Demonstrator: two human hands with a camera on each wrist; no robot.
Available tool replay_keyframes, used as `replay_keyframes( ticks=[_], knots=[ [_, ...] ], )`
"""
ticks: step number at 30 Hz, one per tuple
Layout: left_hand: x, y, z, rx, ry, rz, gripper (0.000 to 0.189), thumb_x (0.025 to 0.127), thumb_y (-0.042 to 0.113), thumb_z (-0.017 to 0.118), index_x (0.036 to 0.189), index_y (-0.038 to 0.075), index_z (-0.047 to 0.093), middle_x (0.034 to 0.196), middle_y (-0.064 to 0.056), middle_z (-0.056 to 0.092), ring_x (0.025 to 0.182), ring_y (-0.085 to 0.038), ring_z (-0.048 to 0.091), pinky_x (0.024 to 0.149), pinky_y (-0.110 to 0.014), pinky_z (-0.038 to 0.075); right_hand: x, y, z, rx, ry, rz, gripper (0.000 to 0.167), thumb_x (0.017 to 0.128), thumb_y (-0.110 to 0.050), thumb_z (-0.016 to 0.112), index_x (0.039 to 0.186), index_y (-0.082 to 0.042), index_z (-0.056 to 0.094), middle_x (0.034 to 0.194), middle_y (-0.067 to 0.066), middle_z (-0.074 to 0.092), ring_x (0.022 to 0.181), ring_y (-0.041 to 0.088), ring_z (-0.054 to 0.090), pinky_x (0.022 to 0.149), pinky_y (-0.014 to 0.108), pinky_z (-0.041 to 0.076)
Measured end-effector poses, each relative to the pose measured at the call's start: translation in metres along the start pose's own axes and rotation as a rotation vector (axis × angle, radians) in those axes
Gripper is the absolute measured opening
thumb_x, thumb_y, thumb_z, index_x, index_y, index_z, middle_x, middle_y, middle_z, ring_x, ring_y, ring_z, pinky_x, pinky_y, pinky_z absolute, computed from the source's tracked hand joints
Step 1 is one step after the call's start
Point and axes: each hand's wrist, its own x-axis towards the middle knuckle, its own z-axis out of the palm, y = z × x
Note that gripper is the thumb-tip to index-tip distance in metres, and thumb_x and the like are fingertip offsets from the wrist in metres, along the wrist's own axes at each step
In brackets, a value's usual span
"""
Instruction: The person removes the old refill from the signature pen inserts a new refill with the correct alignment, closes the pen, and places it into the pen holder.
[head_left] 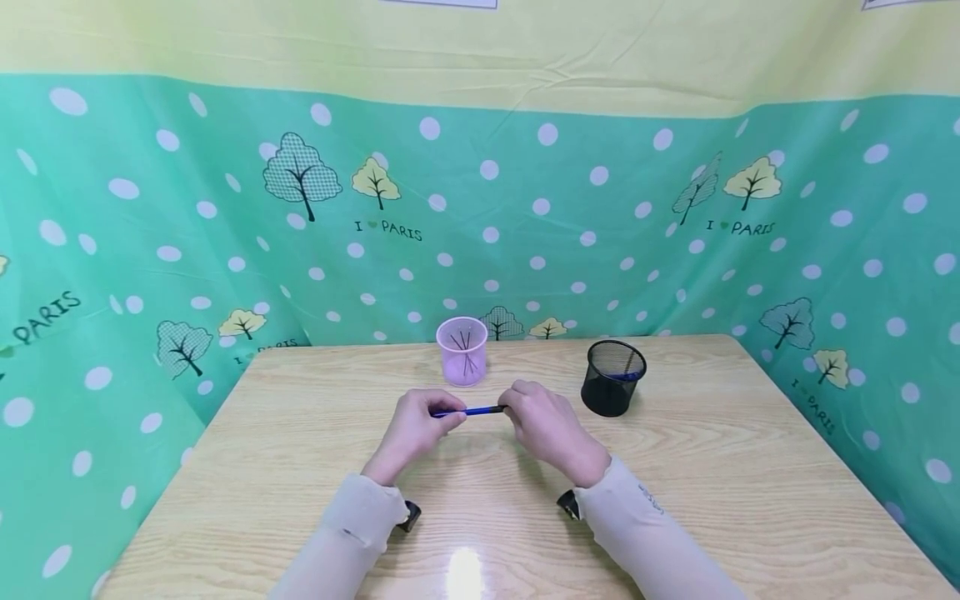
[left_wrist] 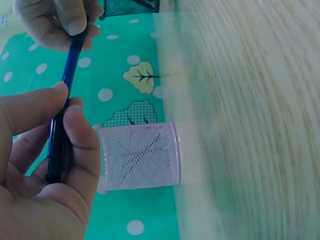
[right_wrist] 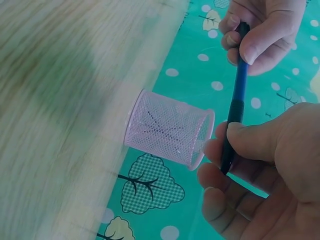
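Both hands hold one blue pen [head_left: 482, 410] with black ends, level above the table. My left hand [head_left: 422, 423] pinches its clip end between thumb and fingers; in the left wrist view the dark clip end of the pen [left_wrist: 58, 145] lies along the curled fingers. My right hand [head_left: 546, 425] pinches the black grip near the tip, and the right wrist view shows the pen [right_wrist: 241, 82] running from one hand to the other. Just beyond the hands stands a lilac mesh pen cup [head_left: 463, 368], upright, with thin dark sticks seen through it.
To the right of my right hand, a black mesh pen cup [head_left: 606, 396] stands upright with a blue pen [head_left: 624, 377] in it. The wooden table [head_left: 300, 442] ends at a green dotted curtain [head_left: 487, 192] behind the cups.
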Motion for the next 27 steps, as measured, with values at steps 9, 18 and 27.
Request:
replay_keyframes(
  ticks=[9,18,27],
  knots=[
    [-0.0035,0.0037,-0.0021,-0.056,0.01,-0.049,0.004,0.079,0.007,0.076,0.083,0.004,0.075,0.072,0.0,0.068,0.055,-0.014,0.06,0.049,-0.027,0.05,-0.0004,0.0013,0.0013,0.021,0.028,-0.045,0.008,0.088,-0.012,0.068,0.094,-0.015,0.071,0.082,-0.01,0.057,0.077,0.008,0.056,0.059,0.026,0.049],
    [-0.0042,0.0049,-0.0046,-0.151,-0.037,-0.164,0.004,0.078,0.003,0.075,0.083,0.002,0.075,0.067,-0.004,0.064,0.054,-0.017,0.06,0.055,-0.035,0.054,-0.0013,0.0,0.0015,0.047,0.031,-0.073,0.008,0.087,-0.009,0.068,0.093,-0.014,0.071,0.081,-0.009,0.057,0.076,0.008,0.055,0.062,0.026,0.05],
    [-0.0033,0.006,-0.0067,-0.318,-0.082,-0.237,0.007,0.081,-0.002,0.07,0.085,-0.007,0.072,0.071,-0.011,0.065,0.056,-0.017,0.061,0.058,-0.034,0.056,-0.0014,0.0012,-0.0001,0.108,0.058,-0.113,0.008,0.087,-0.006,0.068,0.092,-0.012,0.07,0.083,-0.008,0.058,0.077,0.009,0.055,0.066,0.027,0.05]
  ],
)
